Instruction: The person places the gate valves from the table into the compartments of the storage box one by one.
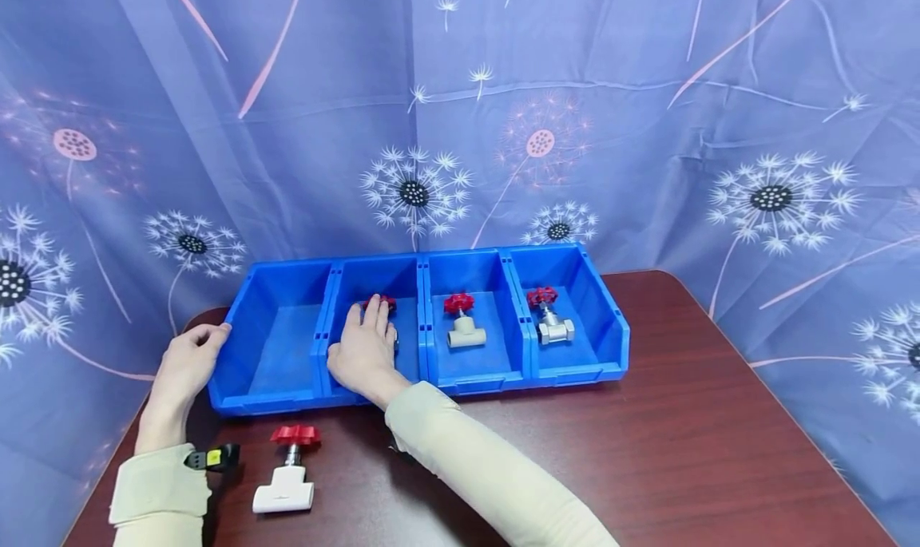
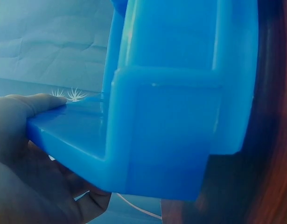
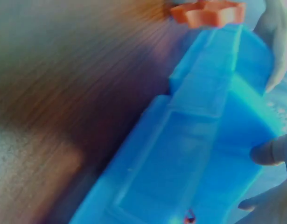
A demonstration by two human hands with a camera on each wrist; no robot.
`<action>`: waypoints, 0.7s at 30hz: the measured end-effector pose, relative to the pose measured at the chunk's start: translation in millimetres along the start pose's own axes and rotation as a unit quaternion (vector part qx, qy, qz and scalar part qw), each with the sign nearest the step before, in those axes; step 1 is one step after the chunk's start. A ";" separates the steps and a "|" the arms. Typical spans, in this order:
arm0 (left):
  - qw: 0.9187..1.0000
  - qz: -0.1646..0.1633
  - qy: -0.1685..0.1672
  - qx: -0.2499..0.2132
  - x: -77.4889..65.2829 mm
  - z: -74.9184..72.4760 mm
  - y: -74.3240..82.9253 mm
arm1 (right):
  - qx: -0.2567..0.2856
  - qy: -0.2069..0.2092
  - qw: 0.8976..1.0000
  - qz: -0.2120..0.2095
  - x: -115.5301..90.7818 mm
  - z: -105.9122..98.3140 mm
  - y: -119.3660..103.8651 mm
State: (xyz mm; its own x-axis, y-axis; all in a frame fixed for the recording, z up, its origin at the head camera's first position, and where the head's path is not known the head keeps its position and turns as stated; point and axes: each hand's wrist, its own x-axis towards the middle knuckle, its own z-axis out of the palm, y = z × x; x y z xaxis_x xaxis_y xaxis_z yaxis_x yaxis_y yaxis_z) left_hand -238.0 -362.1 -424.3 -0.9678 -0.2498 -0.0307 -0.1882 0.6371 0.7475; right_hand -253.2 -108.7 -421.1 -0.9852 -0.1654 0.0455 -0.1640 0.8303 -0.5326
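Left hand [image 1: 188, 365] clamped on blue bin [image 1: 269, 406] edge, likely steadying it; right hand [image 1: 365, 354] over red-wheeled valve [image 1: 390, 300]. Right grip hidden; can't tell.

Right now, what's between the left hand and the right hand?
The leftmost blue bin sits between the left hand and the right hand; the head view shows it.

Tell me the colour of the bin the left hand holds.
Blue; the bin shows best in the head view.
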 end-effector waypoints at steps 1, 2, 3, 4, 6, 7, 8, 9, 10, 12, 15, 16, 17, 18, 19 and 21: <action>1.000 -0.001 0.001 0.000 -0.1 0.2 0.1 | 0.001 -0.005 1.000 -0.010 -3.7 -3.1 -1.9; 1.000 0.000 0.002 0.000 0.0 0.4 0.2 | 0.003 -0.007 1.000 -0.017 -7.5 -6.7 -3.6; 1.000 0.000 0.002 -0.001 0.0 0.7 0.3 | 0.007 -0.010 1.000 -0.025 -11.2 -10.4 -4.9; 1.000 0.000 0.002 -0.001 0.0 0.5 -0.1 | 0.009 -0.012 0.999 -0.033 -15.1 -14.1 -6.1; 1.000 0.000 0.004 0.000 -0.1 0.8 -0.4 | 0.014 -0.017 0.998 -0.050 -22.9 -21.3 -8.0; 1.000 -0.001 0.004 0.000 -0.1 0.8 -0.5 | 0.019 -0.021 0.998 -0.058 -26.8 -25.0 -8.4; 1.000 -0.001 0.005 0.000 -0.1 0.7 -0.6 | 0.023 -0.027 0.997 -0.065 -31.2 -28.7 -8.6; 1.000 0.000 0.004 0.000 0.0 0.6 -0.6 | 0.028 -0.033 0.997 -0.071 -35.5 -32.6 -8.5; 1.000 0.001 0.005 0.001 0.1 0.5 -0.5 | 0.031 -0.035 0.996 -0.077 -39.6 -35.9 -7.8; 1.000 0.003 0.008 0.002 0.3 0.5 0.2 | 0.037 -0.041 0.994 -0.090 -48.1 -42.8 -5.9; 1.000 0.005 0.010 0.003 -0.1 0.4 1.4 | 0.040 -0.044 0.992 -0.114 -61.2 -51.3 0.1; 1.000 0.005 0.011 0.005 -0.2 0.3 1.7 | 0.038 -0.043 0.991 -0.123 -65.7 -53.6 2.6; 1.000 0.003 0.011 0.005 -0.4 0.2 1.9 | 0.035 -0.039 0.990 -0.133 -70.0 -55.6 5.3; 1.000 0.003 0.010 0.006 -0.6 0.2 2.1 | 0.032 -0.034 0.988 -0.144 -74.4 -57.4 8.1; 1.000 0.001 0.010 0.008 -0.7 0.1 2.0 | 0.030 -0.028 0.987 -0.154 -78.7 -59.2 10.9; 1.000 0.000 0.010 0.013 -0.9 0.3 2.0 | 0.032 -0.013 0.985 -0.171 -87.7 -63.7 16.8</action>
State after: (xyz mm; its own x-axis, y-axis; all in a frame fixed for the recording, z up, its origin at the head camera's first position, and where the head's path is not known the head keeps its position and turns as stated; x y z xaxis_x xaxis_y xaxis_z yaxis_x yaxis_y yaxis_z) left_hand -237.6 -360.4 -423.0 -0.9640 -0.2653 -0.0176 -0.1936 0.6553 0.7301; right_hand -172.8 -46.4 -380.2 -0.8712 -0.4438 0.2100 -0.4815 0.6888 -0.5419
